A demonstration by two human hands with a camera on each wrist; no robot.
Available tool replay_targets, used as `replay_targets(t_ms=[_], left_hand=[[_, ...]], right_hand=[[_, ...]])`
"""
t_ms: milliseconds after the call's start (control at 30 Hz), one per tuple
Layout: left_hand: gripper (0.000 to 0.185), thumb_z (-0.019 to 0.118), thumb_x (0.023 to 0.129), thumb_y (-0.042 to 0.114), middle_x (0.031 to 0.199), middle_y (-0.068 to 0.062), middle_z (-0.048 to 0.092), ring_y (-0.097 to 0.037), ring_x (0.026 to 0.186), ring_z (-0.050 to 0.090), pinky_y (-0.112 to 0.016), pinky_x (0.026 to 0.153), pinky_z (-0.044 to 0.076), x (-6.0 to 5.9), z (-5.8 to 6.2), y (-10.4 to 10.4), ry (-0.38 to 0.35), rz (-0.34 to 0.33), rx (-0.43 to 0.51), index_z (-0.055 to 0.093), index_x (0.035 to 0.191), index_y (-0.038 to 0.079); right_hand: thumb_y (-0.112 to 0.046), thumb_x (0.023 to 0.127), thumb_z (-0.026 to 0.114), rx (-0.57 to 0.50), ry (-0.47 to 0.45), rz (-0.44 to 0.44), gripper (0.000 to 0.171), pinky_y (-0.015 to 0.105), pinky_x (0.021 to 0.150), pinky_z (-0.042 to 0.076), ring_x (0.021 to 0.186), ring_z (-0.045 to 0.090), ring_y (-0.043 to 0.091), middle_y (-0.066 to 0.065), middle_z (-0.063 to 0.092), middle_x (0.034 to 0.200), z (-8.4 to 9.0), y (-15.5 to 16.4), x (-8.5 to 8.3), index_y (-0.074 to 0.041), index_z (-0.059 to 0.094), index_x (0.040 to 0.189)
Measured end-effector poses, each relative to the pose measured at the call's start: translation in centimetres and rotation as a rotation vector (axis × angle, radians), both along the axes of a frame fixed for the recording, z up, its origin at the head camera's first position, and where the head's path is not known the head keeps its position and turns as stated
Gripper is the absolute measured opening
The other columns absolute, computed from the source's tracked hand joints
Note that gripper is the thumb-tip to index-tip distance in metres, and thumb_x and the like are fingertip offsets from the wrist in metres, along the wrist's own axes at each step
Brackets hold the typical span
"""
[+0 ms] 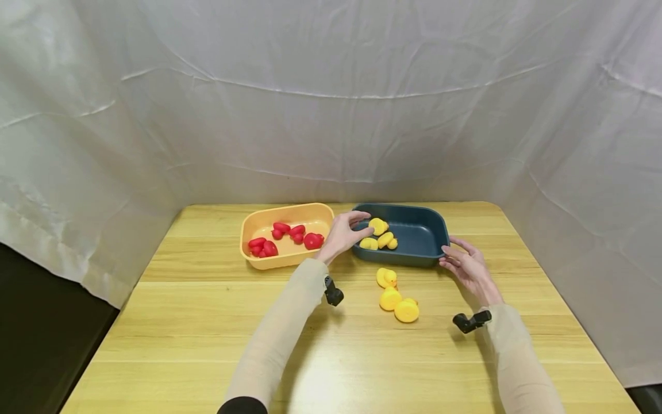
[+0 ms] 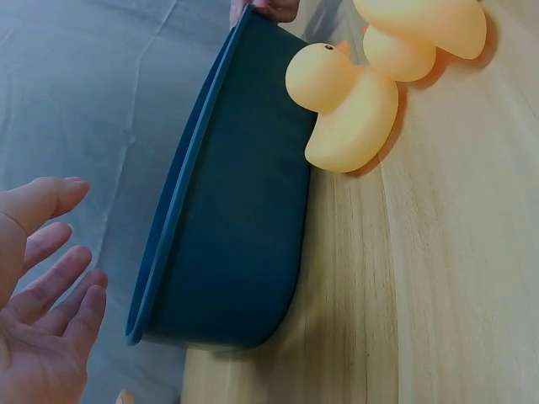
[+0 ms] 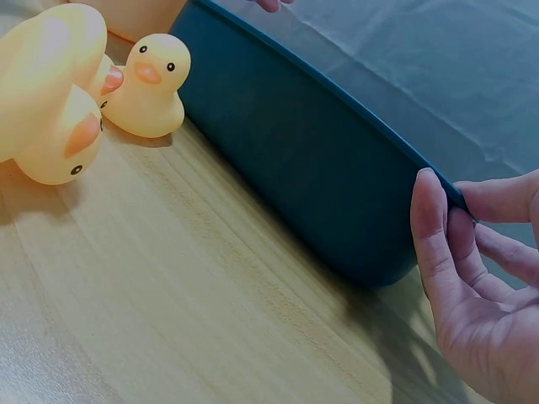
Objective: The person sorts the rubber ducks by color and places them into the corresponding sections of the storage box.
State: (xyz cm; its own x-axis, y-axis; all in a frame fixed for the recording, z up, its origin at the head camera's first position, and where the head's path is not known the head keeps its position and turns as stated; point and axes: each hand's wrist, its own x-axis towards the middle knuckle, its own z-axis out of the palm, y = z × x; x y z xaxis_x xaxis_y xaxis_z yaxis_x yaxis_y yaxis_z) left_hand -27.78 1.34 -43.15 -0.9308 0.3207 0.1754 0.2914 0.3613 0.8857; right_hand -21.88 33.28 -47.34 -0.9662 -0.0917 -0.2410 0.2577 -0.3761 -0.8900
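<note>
Blue tray [image 1: 420,232] sits at the far middle of the bench [image 1: 207,322], long axis running left to right, open side up. Its left end is just beside the orange tray [image 1: 258,221], which lies on the same axis.

Left hand [image 1: 343,233] is at the blue tray's left end, reaching over the rim. In the head view its fingers [image 1: 362,217] are gently curved and spread, the tips close to the ducks in the tray [image 1: 380,234]. In the left wrist view the palm faces the tray's end wall and the fingers are apart; they hold nothing. Whether a fingertip touches the rim or a duck cannot be told.

Right hand [image 1: 468,265] is at the tray's right near corner. The right wrist view shows the thumb on the outer wall and fingers [image 3: 497,202] over the rim, pinching the edge.

Four yellow ducks lie in the left half of the blue tray, bunched together. Three more ducks [image 1: 395,296] are on the bench just in front of the tray's near wall: one [image 3: 152,88] upright, near the wall, beak pointing toward the person; the other two touch each other, a little nearer the person.

Orange tray holds several red pieces [image 1: 289,237], spread over its floor.
</note>
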Motion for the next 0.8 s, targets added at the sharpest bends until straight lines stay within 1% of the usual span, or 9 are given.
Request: replay_targets(t_ms=[233, 400, 600, 800], left_hand=[[0.039, 0.068, 0.078, 0.031, 0.121, 0.001, 0.058, -0.016, 0.115, 0.052, -0.029, 0.100, 0.042, 0.1, -0.1, -0.2, -0.001, -0.013, -0.004, 0.059, 0.114, 0.020], [0.041, 0.068, 0.078, 0.031, 0.120, 0.001, 0.058, -0.016, 0.115, 0.052, -0.029, 0.101, 0.042, 0.2, 0.0, -0.3, 0.017, -0.021, -0.020, 0.059, 0.115, 0.018], [0.041, 0.068, 0.078, 0.028, 0.121, 0.000, 0.057, -0.018, 0.116, 0.051, -0.029, 0.102, 0.040, 0.8, 0.2, -0.4, 0.045, -0.045, -0.042, 0.058, 0.116, 0.017], [0.044, 0.068, 0.077, 0.032, 0.122, 0.000, 0.056, -0.019, 0.116, 0.051, -0.027, 0.101, 0.041, 1.5, 0.0, -0.7, 0.056, -0.078, -0.051, 0.057, 0.118, 0.018]], right_hand=[[-0.008, 0.086, 0.056, -0.007, 0.000, 0.001, 0.067, 0.025, 0.066, 0.057, 0.068, 0.064, 0.015, 0.004, 0.063, 0.087, 0.0, 0.0, 0.0, -0.007, 0.018, 0.142], [-0.007, 0.086, 0.056, -0.012, 0.003, 0.002, 0.067, 0.024, 0.066, 0.057, 0.068, 0.064, 0.014, 0.003, 0.064, 0.085, 0.0, -0.1, 0.0, -0.007, 0.017, 0.142], [-0.007, 0.087, 0.055, -0.009, -0.004, -0.013, 0.065, 0.024, 0.065, 0.056, 0.067, 0.063, 0.014, 0.002, 0.063, 0.082, -0.1, -0.1, -0.2, -0.008, 0.020, 0.141], [-0.007, 0.086, 0.056, -0.004, -0.013, -0.017, 0.064, 0.023, 0.065, 0.056, 0.067, 0.063, 0.013, 0.001, 0.065, 0.080, -0.1, -0.1, -0.2, -0.009, 0.022, 0.141]])
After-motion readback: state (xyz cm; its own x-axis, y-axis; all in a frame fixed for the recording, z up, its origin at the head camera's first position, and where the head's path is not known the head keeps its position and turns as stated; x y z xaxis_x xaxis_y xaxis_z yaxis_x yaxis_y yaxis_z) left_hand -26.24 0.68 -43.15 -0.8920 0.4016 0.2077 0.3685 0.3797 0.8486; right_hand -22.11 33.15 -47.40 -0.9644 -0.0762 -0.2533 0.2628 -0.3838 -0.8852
